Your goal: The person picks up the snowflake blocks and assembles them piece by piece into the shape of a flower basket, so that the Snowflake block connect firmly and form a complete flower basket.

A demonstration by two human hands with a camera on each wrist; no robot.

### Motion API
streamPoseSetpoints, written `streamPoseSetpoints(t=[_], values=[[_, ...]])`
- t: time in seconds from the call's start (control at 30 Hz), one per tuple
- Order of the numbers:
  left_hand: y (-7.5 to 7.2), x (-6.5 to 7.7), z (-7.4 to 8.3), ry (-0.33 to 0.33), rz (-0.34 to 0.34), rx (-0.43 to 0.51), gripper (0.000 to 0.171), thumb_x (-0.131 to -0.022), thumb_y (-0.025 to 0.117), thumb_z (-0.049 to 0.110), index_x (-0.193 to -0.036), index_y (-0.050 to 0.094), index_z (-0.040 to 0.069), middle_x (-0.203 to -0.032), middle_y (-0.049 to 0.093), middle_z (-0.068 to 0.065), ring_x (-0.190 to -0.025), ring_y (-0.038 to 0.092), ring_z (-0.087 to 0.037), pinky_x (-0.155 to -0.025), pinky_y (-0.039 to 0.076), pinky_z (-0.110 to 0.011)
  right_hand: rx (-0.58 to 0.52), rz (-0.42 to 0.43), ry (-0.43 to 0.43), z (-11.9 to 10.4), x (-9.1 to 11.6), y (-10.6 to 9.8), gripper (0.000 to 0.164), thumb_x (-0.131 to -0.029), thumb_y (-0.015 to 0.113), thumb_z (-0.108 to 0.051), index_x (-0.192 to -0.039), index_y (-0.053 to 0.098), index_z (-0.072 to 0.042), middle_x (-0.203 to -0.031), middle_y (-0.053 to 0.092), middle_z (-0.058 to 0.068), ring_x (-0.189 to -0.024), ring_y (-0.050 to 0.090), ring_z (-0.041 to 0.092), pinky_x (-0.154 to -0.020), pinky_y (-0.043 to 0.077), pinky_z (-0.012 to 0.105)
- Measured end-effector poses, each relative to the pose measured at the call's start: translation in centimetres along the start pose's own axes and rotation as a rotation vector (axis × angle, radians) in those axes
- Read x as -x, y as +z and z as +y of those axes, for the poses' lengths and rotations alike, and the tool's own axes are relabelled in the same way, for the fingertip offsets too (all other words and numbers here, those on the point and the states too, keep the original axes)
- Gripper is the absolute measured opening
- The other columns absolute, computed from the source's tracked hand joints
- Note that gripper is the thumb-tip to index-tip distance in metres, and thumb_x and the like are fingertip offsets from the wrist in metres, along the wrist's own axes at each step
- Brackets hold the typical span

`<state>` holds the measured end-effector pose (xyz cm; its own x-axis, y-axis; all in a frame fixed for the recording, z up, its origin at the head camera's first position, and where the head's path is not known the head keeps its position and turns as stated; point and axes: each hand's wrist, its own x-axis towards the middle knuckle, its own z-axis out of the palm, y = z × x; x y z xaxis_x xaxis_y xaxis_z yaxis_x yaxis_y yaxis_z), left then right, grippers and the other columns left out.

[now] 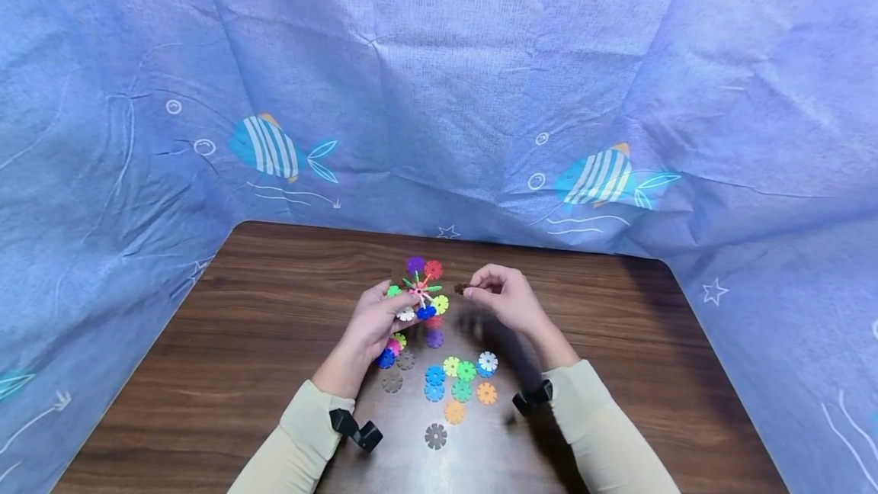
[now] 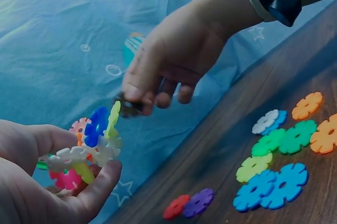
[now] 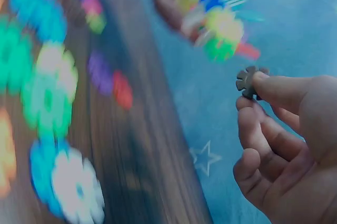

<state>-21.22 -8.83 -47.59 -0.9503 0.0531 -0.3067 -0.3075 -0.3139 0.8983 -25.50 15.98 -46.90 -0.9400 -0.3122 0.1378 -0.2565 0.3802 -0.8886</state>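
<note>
My left hand (image 1: pixel 370 320) grips a cluster of notched plastic snowflake discs (image 1: pixel 426 312) slotted together in many colours. Purple and red discs stick up at its far side, with a blue, a white and a yellow one nearer me. The thumb and fingers hold it by the white and pink pieces, in the left wrist view. Just to the right, my right hand (image 1: pixel 506 297) pinches a single dark brown snowflake disc (image 3: pixel 246 81) between thumb and forefinger. This disc is held up beside the cluster; in the left wrist view it overlaps a yellow disc's edge.
Loose discs lie on the dark wooden table (image 1: pixel 274 326): light blue discs (image 1: pixel 435 376), green discs (image 1: pixel 463 389), orange discs (image 1: pixel 454 412), a white disc (image 1: pixel 488 360) and a grey disc (image 1: pixel 435 436). More lie under the left wrist. A blue fish-print cloth (image 1: pixel 439 136) hangs behind the table.
</note>
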Motion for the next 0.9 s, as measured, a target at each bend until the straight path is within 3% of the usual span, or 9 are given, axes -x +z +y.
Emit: streamPoseSetpoints(t=[0.07, 0.23, 0.4, 0.63, 0.77, 0.9], values=[[0.2, -0.1, -0.2, -0.003, -0.002, -0.006, 0.063, -0.094, 0.067, 0.000, -0.149, 0.039, -0.007, -0.107, 0.072, -0.011, -0.089, 0.071, -0.013, -0.077, 0.063, -0.031, -0.093, 0.047, 0.016, -0.3, 0.3, 0.4, 0.010, -0.088, 0.080, -0.008, -0.094, 0.072, -0.006, -0.081, 0.072, 0.012, -0.064, 0.059, 0.011, -0.054, 0.049, 0.024], [0.5, 0.0, -0.4, -0.009, 0.007, -0.003, 0.082, -0.093, 0.067, -0.001, -0.159, 0.019, -0.007, -0.123, 0.066, -0.022, -0.090, 0.071, -0.013, -0.080, 0.063, -0.032, -0.192, 0.145, 0.023, -0.5, 0.8, 1.8, 0.015, -0.090, 0.080, -0.009, -0.102, 0.076, -0.002, -0.084, 0.072, 0.022, -0.056, 0.051, 0.006, -0.048, 0.041, 0.021], [0.7, 0.0, -0.5, -0.021, 0.000, -0.015, 0.085, -0.093, 0.068, 0.000, -0.161, 0.016, -0.005, -0.125, 0.065, -0.023, -0.089, 0.072, -0.015, -0.081, 0.063, -0.032, -0.154, 0.187, 0.001, -0.2, 0.8, 2.5, 0.018, -0.090, 0.080, -0.012, -0.104, 0.079, -0.001, -0.087, 0.075, 0.018, -0.063, 0.054, 0.004, -0.054, 0.043, 0.019], [0.8, -0.1, -0.9, -0.016, 0.003, -0.042, 0.083, -0.093, 0.068, -0.001, -0.159, 0.019, -0.007, -0.119, 0.068, -0.020, -0.089, 0.072, -0.013, -0.083, 0.063, -0.036, -0.112, 0.158, -0.005, 0.0, 0.7, 2.5, 0.019, -0.089, 0.081, -0.015, -0.103, 0.080, -0.001, -0.095, 0.079, 0.014, -0.076, 0.065, 0.007, -0.066, 0.051, 0.018], [0.8, -0.1, -0.9, 0.003, -0.003, -0.082, 0.077, -0.092, 0.071, 0.000, -0.156, 0.029, -0.008, -0.113, 0.072, -0.017, -0.088, 0.072, -0.014, -0.079, 0.063, -0.033, -0.092, 0.150, -0.024, 0.1, 0.6, 2.5, 0.015, -0.089, 0.082, -0.018, -0.099, 0.082, -0.007, -0.094, 0.080, 0.010, -0.080, 0.069, 0.008, -0.070, 0.054, 0.020], [0.8, 0.1, -0.9, 0.014, -0.035, -0.107, 0.050, -0.092, 0.071, 0.001, -0.140, 0.055, -0.004, -0.104, 0.076, -0.011, -0.086, 0.072, -0.013, -0.075, 0.063, -0.029, -0.078, 0.159, -0.023, 0.3, 0.6, 2.6, 0.011, -0.089, 0.082, -0.017, -0.096, 0.083, -0.009, -0.092, 0.080, 0.007, -0.078, 0.069, 0.008, -0.068, 0.054, 0.021]])
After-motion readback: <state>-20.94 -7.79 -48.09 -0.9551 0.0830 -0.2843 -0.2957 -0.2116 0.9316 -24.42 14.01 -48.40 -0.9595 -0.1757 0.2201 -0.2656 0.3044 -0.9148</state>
